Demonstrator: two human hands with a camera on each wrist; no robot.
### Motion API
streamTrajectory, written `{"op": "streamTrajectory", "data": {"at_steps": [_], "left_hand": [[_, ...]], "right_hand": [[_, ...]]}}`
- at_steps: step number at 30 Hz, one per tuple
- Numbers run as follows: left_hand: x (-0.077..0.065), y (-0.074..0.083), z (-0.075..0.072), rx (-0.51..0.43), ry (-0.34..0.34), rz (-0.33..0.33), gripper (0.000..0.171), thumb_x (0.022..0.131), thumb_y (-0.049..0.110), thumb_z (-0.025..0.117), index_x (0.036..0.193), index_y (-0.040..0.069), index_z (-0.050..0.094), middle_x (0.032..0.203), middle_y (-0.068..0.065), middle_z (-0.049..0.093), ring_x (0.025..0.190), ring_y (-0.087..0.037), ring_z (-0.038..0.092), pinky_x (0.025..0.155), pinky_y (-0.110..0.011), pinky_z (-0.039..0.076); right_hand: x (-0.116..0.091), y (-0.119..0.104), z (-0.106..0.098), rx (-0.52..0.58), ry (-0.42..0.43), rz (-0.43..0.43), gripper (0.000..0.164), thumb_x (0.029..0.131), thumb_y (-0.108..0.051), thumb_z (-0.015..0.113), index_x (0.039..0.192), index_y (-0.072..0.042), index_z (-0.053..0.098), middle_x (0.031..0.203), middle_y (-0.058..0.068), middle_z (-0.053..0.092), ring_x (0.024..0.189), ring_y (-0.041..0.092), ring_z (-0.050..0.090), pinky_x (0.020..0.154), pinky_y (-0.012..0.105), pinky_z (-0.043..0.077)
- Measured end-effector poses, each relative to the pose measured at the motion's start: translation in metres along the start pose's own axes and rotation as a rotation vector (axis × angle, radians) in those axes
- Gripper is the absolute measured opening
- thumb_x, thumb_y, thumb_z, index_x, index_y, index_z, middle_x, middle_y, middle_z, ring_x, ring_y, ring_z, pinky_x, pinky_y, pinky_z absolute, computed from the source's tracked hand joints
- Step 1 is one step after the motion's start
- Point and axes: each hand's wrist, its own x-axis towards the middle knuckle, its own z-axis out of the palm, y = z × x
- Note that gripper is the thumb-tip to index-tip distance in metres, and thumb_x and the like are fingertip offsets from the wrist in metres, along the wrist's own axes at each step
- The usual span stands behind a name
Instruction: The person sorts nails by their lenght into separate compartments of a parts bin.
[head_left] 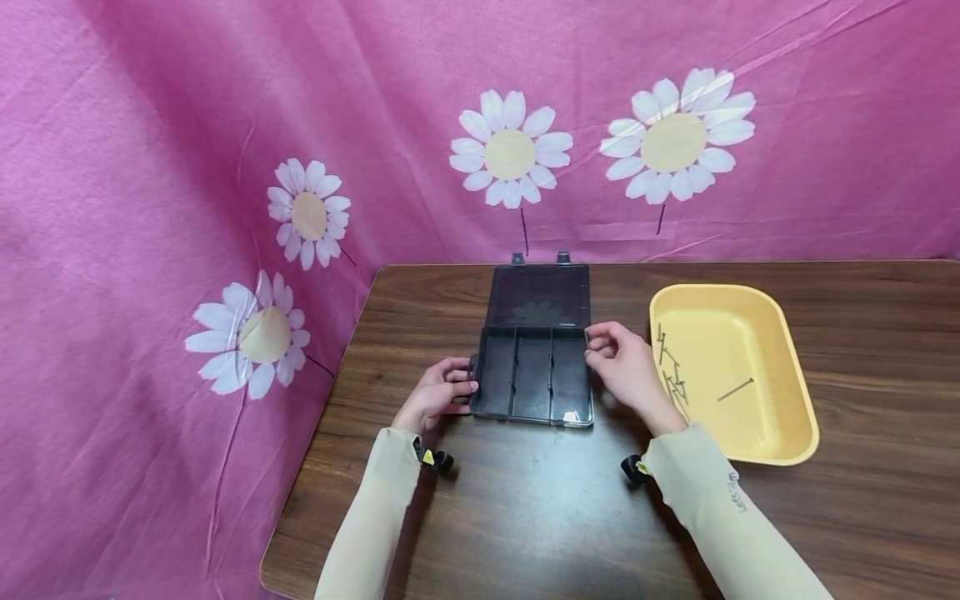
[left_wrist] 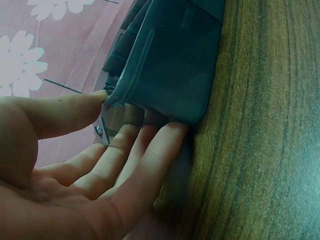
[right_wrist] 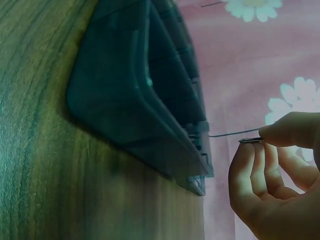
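A dark translucent compartment box (head_left: 532,419) lies on the table with its lid (head_left: 540,292) folded back, away from me. Long dividers split its inside into three compartments, which look bare. My left hand (head_left: 437,392) holds the box's left side, thumb at the rim and fingers against the outer wall, as the left wrist view shows. At the box's right edge, my right hand (head_left: 626,367) pinches a thin metal nail (right_wrist: 251,140) between thumb and fingertips. Only the nail's pointed end shows; the fingers hide the rest.
A yellow tray (head_left: 798,392) stands to the right of the box, near my right forearm. Several loose nails lie at its left side, and a single nail (head_left: 735,389) lies nearer its middle. A pink flowered cloth (head_left: 405,167) hangs behind the wooden table (head_left: 517,508).
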Motion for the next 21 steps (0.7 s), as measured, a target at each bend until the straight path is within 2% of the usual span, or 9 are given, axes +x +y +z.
{"op": "streamTrajectory", "data": {"at_steps": [9,21], "left_hand": [[-0.001,0.001,-0.001,0.011,-0.006,-0.008,0.050,0.087,-0.005,0.064,0.133,0.005,0.048,0.114,-0.015,0.061,0.078,-0.013,0.062,0.058,-0.030,0.058],[0.001,-0.001,-0.004,0.031,-0.032,-0.012,0.050,0.089,-0.003,0.063,0.135,0.005,0.047,0.124,-0.021,0.058,0.081,-0.015,0.064,0.059,-0.030,0.058]], "right_hand": [[0.006,0.005,0.014,-0.140,0.008,-0.035,0.030,0.080,-0.004,0.064,0.110,-0.003,0.065,0.089,0.009,0.069,0.076,0.013,0.064,0.068,0.017,0.049],[0.009,0.005,0.020,-0.164,0.001,-0.026,0.028,0.080,-0.004,0.063,0.108,-0.003,0.065,0.087,0.008,0.069,0.075,0.015,0.064,0.071,0.026,0.051]]}}
